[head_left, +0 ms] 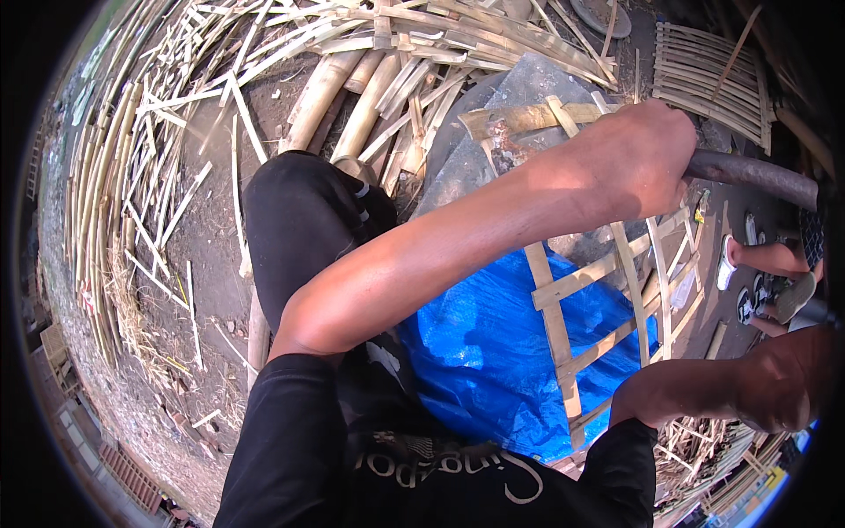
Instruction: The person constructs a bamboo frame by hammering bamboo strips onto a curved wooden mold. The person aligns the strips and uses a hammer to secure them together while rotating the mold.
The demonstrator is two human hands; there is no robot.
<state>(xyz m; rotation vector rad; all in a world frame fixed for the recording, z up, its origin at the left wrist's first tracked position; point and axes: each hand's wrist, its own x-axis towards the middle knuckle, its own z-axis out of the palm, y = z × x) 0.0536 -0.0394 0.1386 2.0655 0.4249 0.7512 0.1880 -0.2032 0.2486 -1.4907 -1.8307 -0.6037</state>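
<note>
My left arm reaches across to the right. Its hand is closed in a fist around a dark, thick, slightly curved bar, whose kind I cannot make out. Below that fist lies a lattice of split bamboo strips, crossed at wide spacing. Part of the lattice rests over a grey stone slab, part over a blue tarp. My right arm bends out toward the right rim, where shadow and the picture's edge cut it off, so its hand does not show.
Bamboo poles and split strips lie heaped ahead. Long strips line the left side. A slatted bamboo panel is at the far right. Other people's feet are near the right rim. More bamboo scraps lie at lower right.
</note>
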